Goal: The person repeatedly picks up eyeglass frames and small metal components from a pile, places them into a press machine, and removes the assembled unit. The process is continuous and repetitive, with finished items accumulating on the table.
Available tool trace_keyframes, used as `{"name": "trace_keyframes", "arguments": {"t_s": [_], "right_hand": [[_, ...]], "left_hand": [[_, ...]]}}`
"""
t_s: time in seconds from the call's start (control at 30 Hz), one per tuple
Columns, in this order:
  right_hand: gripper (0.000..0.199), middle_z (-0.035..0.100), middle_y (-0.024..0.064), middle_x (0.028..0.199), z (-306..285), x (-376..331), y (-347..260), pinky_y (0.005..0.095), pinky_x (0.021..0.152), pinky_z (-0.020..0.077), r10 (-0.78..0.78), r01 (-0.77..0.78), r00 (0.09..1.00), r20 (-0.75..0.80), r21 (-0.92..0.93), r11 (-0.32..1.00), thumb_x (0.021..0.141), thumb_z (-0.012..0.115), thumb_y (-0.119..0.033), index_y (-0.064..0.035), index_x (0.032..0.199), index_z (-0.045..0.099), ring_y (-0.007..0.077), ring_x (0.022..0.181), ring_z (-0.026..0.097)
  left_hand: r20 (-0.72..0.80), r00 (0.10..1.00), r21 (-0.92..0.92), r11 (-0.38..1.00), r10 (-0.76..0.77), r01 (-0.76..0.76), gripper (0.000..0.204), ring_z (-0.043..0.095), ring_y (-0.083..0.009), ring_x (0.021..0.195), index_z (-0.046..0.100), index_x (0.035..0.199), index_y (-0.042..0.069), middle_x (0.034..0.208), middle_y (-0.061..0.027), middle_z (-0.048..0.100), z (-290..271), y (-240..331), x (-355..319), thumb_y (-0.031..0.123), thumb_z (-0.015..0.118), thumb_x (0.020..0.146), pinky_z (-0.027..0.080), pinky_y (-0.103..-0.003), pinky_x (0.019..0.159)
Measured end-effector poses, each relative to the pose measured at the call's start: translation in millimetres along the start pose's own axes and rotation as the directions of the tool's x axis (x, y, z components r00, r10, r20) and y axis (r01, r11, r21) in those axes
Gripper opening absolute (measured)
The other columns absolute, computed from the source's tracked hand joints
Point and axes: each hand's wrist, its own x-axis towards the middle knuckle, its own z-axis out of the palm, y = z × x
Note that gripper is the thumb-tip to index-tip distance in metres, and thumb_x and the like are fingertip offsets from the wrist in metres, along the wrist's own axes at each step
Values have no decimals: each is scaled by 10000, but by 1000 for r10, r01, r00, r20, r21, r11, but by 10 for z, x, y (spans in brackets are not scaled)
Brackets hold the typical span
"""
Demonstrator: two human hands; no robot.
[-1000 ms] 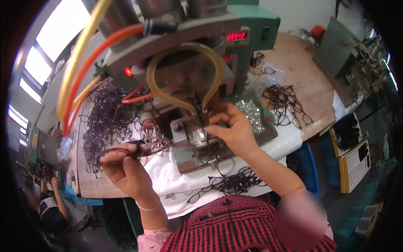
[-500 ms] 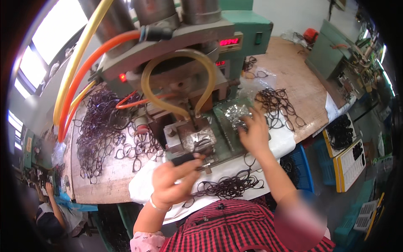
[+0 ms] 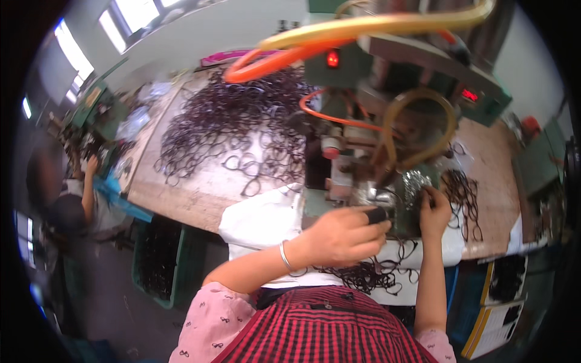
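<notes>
My left hand (image 3: 345,239) is closed round a black-handled tool (image 3: 376,215), whose working end I cannot make out. It sits just in front of the press's metal fixture (image 3: 370,195), where shiny small parts show. My right hand (image 3: 436,213) has its fingertips drawn together at the near right side of a heap of tiny silvery metal pieces (image 3: 416,180) on the green machine bed. Whatever those fingertips hold is too small to see. Below both hands, dark eyeglass frames (image 3: 369,277) lie in a tangle on a white cloth (image 3: 260,221).
A large mound of dark eyeglass frames (image 3: 242,103) covers the table's left part. More frames (image 3: 463,196) lie right of the machine. Yellow and orange hoses (image 3: 290,57) arch overhead. A green crate (image 3: 160,257) stands low at left; another person's arm (image 3: 89,190) shows far left.
The whole view has swung left, so the machine now appears further right. My right hand's fingers have drawn together beside the metal pieces. The tool stays in my left hand.
</notes>
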Motion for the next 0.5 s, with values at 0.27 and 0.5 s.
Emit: {"name": "trace_keyframes", "arguments": {"t_s": [0.27,0.5], "right_hand": [[154,699,102,901,-117,-103,-121,306,757,495,163,-169,986,47,240,956,826,695,-47,-14,976,707,194,819,641],[141,716,89,856,27,98,-436,279,766,507,210,-242,969,128,348,906,825,689,-37,-7,960,716,165,816,668]], "left_hand": [[-603,641,297,612,-475,733,111,667,-282,993,685,972,25,1033,-125,699,-748,142,-589,35,671,862,535,-379,843],[52,400,589,352,-915,727,237,570,-346,1109,704,951,62,1261,-145,610,-1122,-1401,-2034,-8,673,727,444,-403,975]]}}
